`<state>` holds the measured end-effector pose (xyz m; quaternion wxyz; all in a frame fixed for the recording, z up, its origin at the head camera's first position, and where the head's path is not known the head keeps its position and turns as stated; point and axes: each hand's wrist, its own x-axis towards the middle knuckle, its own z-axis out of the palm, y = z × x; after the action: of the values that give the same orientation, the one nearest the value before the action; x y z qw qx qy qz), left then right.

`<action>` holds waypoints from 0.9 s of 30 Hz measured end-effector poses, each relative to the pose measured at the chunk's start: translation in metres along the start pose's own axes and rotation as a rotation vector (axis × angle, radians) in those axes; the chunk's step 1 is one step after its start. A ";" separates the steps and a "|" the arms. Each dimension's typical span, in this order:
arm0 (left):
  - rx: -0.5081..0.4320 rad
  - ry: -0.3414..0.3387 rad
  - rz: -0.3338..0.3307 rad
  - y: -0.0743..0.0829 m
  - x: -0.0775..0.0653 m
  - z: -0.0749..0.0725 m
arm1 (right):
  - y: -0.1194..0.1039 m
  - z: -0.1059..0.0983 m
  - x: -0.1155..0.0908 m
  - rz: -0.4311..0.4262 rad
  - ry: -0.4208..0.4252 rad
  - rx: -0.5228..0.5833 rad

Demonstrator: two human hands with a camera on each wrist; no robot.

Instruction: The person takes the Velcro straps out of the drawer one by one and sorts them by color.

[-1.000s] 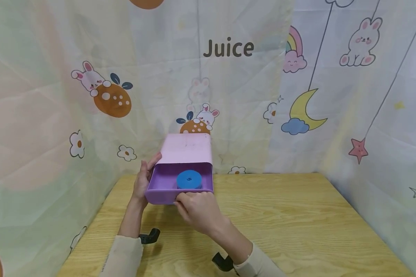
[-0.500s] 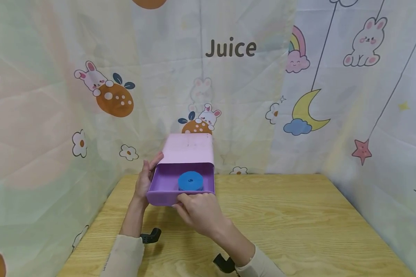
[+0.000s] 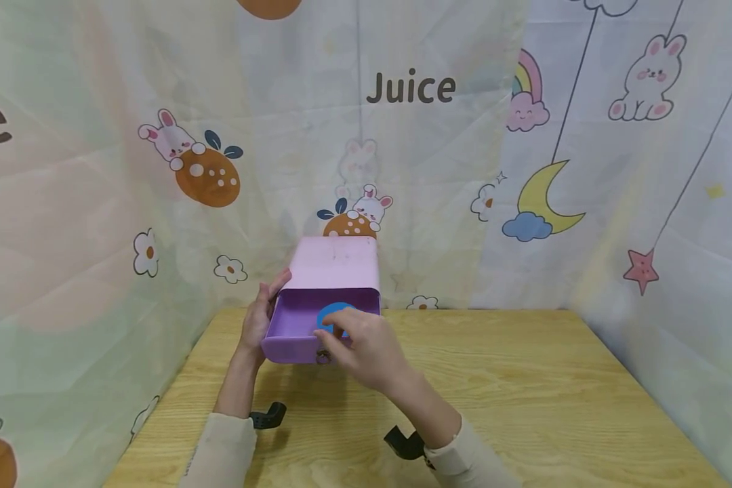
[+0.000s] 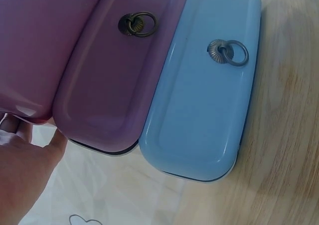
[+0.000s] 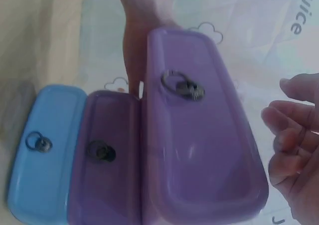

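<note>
A small drawer cabinet with a pink top stands on the table, its top purple drawer pulled out. Inside that drawer sits a blue round roll with a spiral centre, partly hidden by fingers in the head view. My left hand rests along the cabinet's left side, fingers stretched upward. Above the drawer's front edge hovers my right hand, thumb and forefinger apart and loosely bent, right at the roll. A ring pull hangs uncovered on the drawer front.
Below the pulled-out drawer are a darker purple drawer and a light blue drawer, both pushed in, each with a metal ring pull. Cartoon-printed cloth hangs behind the wooden table and at its sides.
My right hand has let go of the ring pull and risen over the drawer's front edge toward the blue roll. My left hand stays at the cabinet's side; the drawer remains out.
</note>
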<state>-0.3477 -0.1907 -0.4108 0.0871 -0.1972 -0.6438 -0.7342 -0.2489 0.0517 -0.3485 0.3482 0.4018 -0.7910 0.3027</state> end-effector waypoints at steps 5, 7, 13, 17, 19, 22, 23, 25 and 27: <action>0.003 0.011 0.011 -0.001 0.000 0.001 | 0.018 -0.004 0.011 0.056 -0.059 0.001; 0.004 0.013 0.013 -0.002 0.001 0.001 | 0.026 -0.005 0.015 0.083 -0.101 0.013; -0.009 0.011 0.019 -0.002 0.001 0.001 | 0.041 -0.006 0.020 0.178 -0.250 0.010; 0.001 0.021 0.021 -0.002 0.001 0.001 | 0.045 -0.008 0.021 0.218 -0.343 0.001; 0.006 0.025 0.024 -0.002 0.002 0.001 | 0.046 -0.009 0.022 0.233 -0.384 -0.004; 0.010 0.021 0.026 -0.002 0.002 0.001 | 0.048 -0.011 0.024 0.243 -0.435 -0.005; 0.011 0.021 0.025 -0.002 0.002 0.002 | 0.049 -0.012 0.025 0.246 -0.450 0.000; 0.013 0.017 0.024 -0.002 0.001 0.002 | 0.050 -0.012 0.027 0.248 -0.478 0.010; 0.013 0.013 0.021 -0.002 0.001 0.002 | 0.051 -0.013 0.029 0.249 -0.504 0.024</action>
<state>-0.3487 -0.1880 -0.4121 0.1004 -0.1988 -0.6458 -0.7303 -0.3003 0.0746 -0.3279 0.0958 0.3684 -0.8923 0.2429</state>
